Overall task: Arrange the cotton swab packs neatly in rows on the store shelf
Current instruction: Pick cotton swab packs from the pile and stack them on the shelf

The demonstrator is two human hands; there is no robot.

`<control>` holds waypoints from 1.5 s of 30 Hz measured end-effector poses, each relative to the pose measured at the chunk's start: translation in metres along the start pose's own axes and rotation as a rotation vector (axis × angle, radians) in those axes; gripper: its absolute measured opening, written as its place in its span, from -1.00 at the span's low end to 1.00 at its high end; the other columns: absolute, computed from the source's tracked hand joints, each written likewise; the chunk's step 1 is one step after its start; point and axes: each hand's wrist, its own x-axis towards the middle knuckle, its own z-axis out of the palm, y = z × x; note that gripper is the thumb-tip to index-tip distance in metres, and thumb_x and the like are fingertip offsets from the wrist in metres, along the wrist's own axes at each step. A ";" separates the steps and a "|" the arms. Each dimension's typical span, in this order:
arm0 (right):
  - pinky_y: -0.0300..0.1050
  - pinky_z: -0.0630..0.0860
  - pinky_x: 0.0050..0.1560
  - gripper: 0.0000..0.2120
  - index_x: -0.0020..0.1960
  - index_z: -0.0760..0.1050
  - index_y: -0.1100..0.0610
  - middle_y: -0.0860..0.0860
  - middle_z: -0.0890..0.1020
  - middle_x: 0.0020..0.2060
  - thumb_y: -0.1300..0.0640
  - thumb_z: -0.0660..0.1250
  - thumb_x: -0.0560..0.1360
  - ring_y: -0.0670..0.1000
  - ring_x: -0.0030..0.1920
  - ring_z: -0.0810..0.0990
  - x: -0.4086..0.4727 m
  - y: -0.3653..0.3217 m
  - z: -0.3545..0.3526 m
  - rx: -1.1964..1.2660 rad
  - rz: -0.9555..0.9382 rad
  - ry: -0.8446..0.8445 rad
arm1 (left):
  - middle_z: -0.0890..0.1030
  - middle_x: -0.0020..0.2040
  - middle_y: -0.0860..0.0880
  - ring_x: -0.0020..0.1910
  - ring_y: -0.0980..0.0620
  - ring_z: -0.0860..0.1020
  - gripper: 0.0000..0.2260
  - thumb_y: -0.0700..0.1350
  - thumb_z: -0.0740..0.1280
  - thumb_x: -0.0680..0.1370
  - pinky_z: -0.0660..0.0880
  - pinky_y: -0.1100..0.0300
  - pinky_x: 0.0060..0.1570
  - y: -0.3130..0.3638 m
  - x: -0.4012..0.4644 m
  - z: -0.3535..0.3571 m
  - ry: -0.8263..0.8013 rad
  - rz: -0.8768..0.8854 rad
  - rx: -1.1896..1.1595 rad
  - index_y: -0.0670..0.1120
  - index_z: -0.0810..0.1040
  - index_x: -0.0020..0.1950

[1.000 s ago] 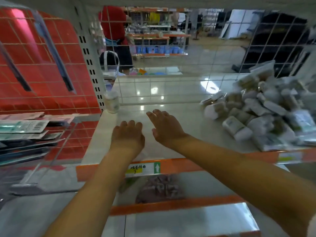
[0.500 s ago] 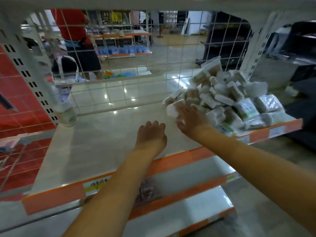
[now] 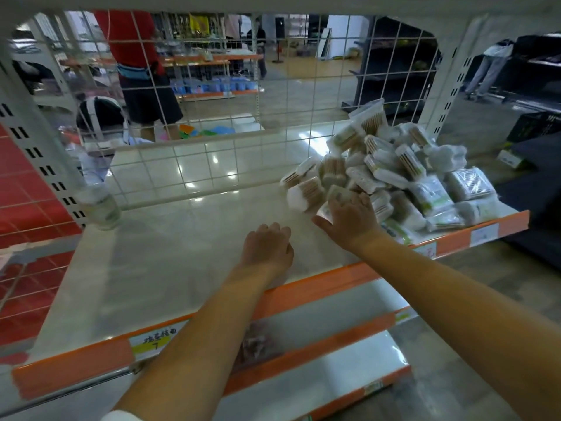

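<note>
Right hand [image 3: 349, 221] gripping cotton swab pack [image 3: 335, 198], shelf [image 3: 158, 262]

A clear plastic bottle [image 3: 98, 205] stood at the back left corner of the shelf, against the perforated white upright [image 3: 39, 153]. A white wire grid panel [image 3: 230, 95] closed off the back edge. Through it, a person in a red top and dark skirt [image 3: 136, 65] stood in the aisle beyond, near a dark bag with white straps [image 3: 98, 115]. Farther off, blue containers [image 3: 212, 86] lined a distant rack. A yellow handwritten price label [image 3: 156, 341] sat on the orange front edge strip [image 3: 73, 369]. Red wire mesh [image 3: 27, 214] filled the left side.
</note>
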 end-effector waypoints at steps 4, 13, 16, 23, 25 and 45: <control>0.00 0.09 0.33 -0.49 0.37 0.24 0.22 0.21 0.47 0.20 -0.03 0.16 0.51 0.17 0.27 0.37 0.001 0.000 -0.001 -0.004 -0.021 0.024 | 0.49 0.16 -0.10 0.16 -0.10 0.42 -0.72 -0.09 0.13 0.56 0.35 0.09 0.03 -0.004 0.001 -0.002 0.010 -0.018 -0.011 -0.10 0.45 0.24; -0.05 0.29 -0.10 -0.46 0.38 0.15 -0.05 0.08 0.48 0.09 0.06 0.23 0.44 0.16 0.06 0.49 -0.007 -0.017 -0.012 0.324 -0.034 0.026 | 0.50 0.21 -0.07 0.19 -0.08 0.43 -0.69 -0.06 0.14 0.57 0.39 0.08 0.11 -0.016 -0.014 -0.009 0.037 -0.056 -0.136 -0.07 0.42 0.30; 0.00 0.39 0.11 -0.39 0.43 0.17 0.01 0.13 0.40 0.26 0.13 0.33 0.45 0.15 0.23 0.41 -0.010 -0.033 -0.021 0.644 -0.149 0.032 | 0.50 0.23 -0.05 0.20 -0.05 0.46 -0.63 -0.03 0.21 0.56 0.41 0.10 0.14 -0.023 -0.018 -0.013 0.060 -0.100 -0.303 -0.03 0.35 0.37; 0.15 0.53 0.01 -0.25 0.44 0.20 0.12 0.26 0.48 -0.02 0.24 0.48 0.35 0.24 0.00 0.52 -0.009 -0.075 -0.028 1.085 -0.088 0.135 | 0.42 0.19 0.11 0.11 0.14 0.42 -0.27 0.11 0.45 0.39 0.37 0.27 0.10 -0.023 -0.038 -0.007 0.154 -0.175 -0.778 0.09 0.14 0.45; 0.18 0.53 0.04 -0.32 0.40 0.26 0.07 0.21 0.48 0.01 0.22 0.46 0.37 0.21 0.03 0.52 -0.007 -0.083 -0.029 1.194 -0.039 0.096 | 0.42 0.24 0.10 0.15 0.13 0.41 -0.21 0.11 0.48 0.35 0.38 0.25 0.12 -0.024 -0.042 -0.003 0.217 -0.189 -0.838 0.09 0.12 0.46; -0.02 0.48 0.12 -0.37 0.36 0.25 0.08 0.05 0.38 0.20 0.10 0.46 0.38 0.03 0.13 0.43 -0.017 -0.091 -0.030 1.173 -0.102 -0.035 | 0.40 0.12 0.04 0.13 0.06 0.39 -0.40 -0.13 0.41 0.44 0.29 0.31 0.03 -0.082 -0.053 -0.039 0.151 0.007 -0.577 0.03 0.27 0.43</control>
